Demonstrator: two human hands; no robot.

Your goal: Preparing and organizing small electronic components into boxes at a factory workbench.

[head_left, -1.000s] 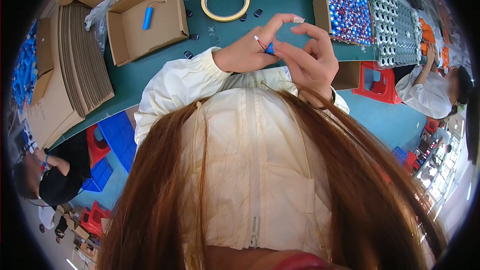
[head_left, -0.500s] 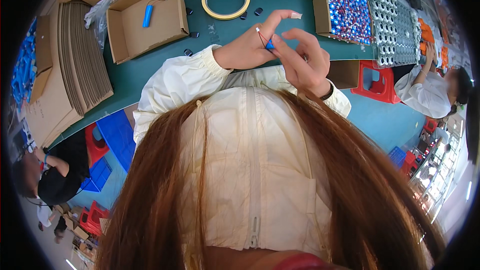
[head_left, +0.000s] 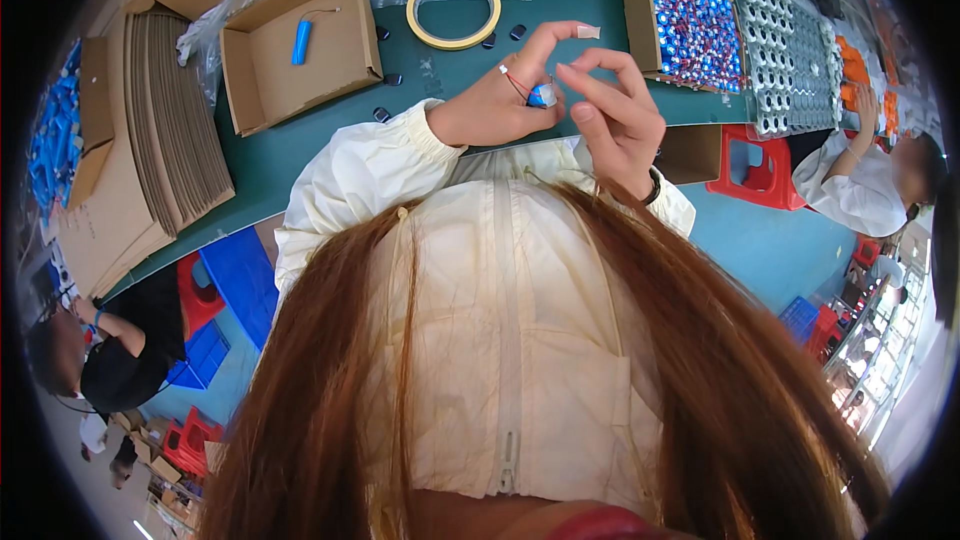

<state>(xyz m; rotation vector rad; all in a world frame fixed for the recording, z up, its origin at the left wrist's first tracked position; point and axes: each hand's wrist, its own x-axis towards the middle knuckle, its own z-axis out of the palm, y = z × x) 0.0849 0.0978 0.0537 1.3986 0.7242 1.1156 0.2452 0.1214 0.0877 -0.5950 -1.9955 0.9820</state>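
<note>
My left hand point(head_left: 490, 108) is closed around a small blue battery point(head_left: 540, 97), whose end shows between thumb and fingers. Thin red and black wires with a white connector point(head_left: 505, 70) rise from it over the hand. Something clear and shiny, perhaps a bit of film or tape, sits at the battery's end. On the raised left index fingertip is a pale strip point(head_left: 588, 32); I cannot tell what it is. Just to the right, my right hand point(head_left: 625, 125) is open, its fingers apart and close to the battery, with nothing visible in them.
A cardboard tray point(head_left: 300, 70) holding one blue battery point(head_left: 301, 42) lies on the green table, beside a tape roll point(head_left: 453, 10) and several small black pieces. Stacked cardboard point(head_left: 175, 120) stands left. At right are a box of batteries point(head_left: 695, 30) and grey perforated trays point(head_left: 775, 50). Co-workers sit on both sides.
My right fingers have come off the battery's end and spread apart. More of the battery's end now shows in my left hand, which still holds it. The view has shifted slightly.
</note>
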